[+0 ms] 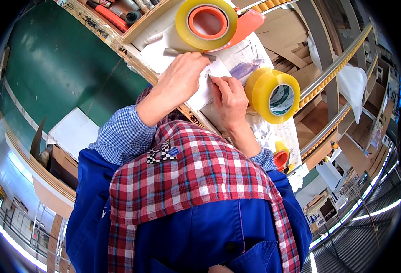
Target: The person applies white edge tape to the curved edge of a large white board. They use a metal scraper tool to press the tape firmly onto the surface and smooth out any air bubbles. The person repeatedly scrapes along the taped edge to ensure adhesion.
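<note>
My left hand is curled over a grey rod-like thing, whose two ends show beyond the fingers. Beneath both hands lies a sheet of white paper with small dark marks. My right hand has its fingers bent and their tips against the paper; a tiny dark point shows at them, but what it belongs to is hidden. Right of that hand stand rolls of clear yellowish packing tape. Beyond the hands, a big tape roll sits on a red tape dispenser.
A wooden tray with markers is at the upper left. A smaller tape roll with a red core lies at the lower right of the worktop. Shelves of cardboard pieces stand beyond metal roller rails. An open cardboard box is at the left.
</note>
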{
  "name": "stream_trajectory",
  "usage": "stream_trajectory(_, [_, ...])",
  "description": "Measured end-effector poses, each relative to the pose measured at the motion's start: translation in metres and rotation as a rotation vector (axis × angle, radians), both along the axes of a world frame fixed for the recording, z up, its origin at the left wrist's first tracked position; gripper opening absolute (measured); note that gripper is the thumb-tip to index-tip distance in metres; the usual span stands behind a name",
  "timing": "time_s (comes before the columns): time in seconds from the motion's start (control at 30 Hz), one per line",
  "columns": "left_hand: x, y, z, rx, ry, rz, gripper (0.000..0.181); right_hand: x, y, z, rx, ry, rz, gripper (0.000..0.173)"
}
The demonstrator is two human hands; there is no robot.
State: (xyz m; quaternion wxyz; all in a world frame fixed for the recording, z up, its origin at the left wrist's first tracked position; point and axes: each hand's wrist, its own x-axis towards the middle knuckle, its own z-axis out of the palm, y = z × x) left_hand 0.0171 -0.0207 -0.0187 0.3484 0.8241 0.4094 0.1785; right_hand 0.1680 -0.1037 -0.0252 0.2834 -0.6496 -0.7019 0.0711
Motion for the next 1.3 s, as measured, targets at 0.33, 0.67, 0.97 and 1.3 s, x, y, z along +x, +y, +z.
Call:
stream_trajectory(0.33, [0.001,-0.001,0.001,-0.004,0.009,-0.004,0.031,0.005,-0.001,-0.004,0.025,-0.003,0.108,0.02])
stream_trajectory(0.67, [0.001,-0.002,0.0,0.009,0.021,-0.011,0.032,0.001,-0.001,-0.007,0.025,0.016,0.034,0.016])
stream_trajectory(0.97, [0.001,-0.002,-0.001,-0.011,0.04,-0.022,0.031,-0.001,0.001,-0.008,0.071,0.006,0.017,0.017])
stream_trajectory(1.3, [-0.004,0.005,0.027,-0.413,-0.238,0.068,0.028,0.011,-0.004,0.02,-0.432,1.017,-0.268,0.01])
